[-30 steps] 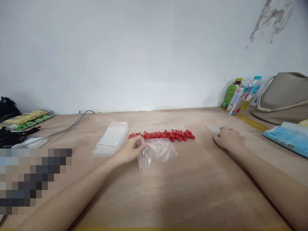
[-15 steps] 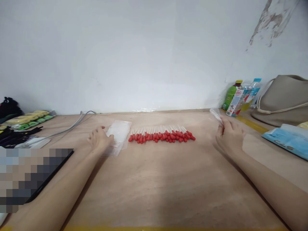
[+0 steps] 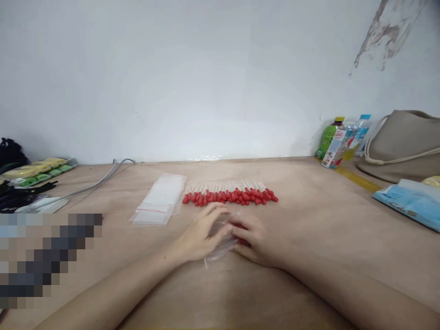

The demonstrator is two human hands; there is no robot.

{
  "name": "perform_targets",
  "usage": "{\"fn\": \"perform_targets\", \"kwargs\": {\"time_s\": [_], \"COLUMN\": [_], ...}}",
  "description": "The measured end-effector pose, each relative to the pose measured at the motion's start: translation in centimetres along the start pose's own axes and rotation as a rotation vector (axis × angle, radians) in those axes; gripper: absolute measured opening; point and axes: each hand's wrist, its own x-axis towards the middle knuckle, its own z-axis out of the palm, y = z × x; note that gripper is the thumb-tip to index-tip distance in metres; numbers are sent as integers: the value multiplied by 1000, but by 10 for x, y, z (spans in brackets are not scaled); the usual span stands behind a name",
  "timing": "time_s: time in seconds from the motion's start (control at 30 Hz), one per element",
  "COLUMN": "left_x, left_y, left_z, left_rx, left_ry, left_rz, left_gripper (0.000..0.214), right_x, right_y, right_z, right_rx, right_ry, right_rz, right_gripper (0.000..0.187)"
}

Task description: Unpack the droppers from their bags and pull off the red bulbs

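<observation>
My left hand (image 3: pixel 204 233) and my right hand (image 3: pixel 252 236) meet in front of me, fingers curled around a clear plastic bag (image 3: pixel 222 252). Some red shows between my right fingers, partly hidden and blurred. Just beyond my hands lies a row of thin white sticks with red bulbous ends (image 3: pixel 230 196), the red ends facing me. To the left of the row, a stack of flat clear zip bags (image 3: pixel 160 199) with a red line rests on the table.
A blurred-out screen-like panel (image 3: pixel 44 261) is at the left, near a grey cable (image 3: pixel 106 176) and yellow-green packs (image 3: pixel 44 169). At the right stand bottles (image 3: pixel 332 140), a grey-brown bag (image 3: pixel 405 142) and a blue packet (image 3: pixel 409 201). A wall (image 3: pixel 206 82) rises behind.
My left hand has left the stack of bags and moved right. My right hand has come in from the far right with a clear plastic bag, and both now meet at the centre.
</observation>
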Motion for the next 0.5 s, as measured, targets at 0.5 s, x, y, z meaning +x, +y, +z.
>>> {"fn": "perform_targets", "kwargs": {"time_s": [0.5], "left_x": [4], "left_y": [-26], "left_z": [-3], "left_rx": [-1], "left_ry": [-130], "left_rz": [66], "left_gripper": [36], "right_x": [-2], "right_y": [32], "right_z": [-3], "right_rx": [180], "right_ry": [8], "right_rz": [604], "right_gripper": [10]}}
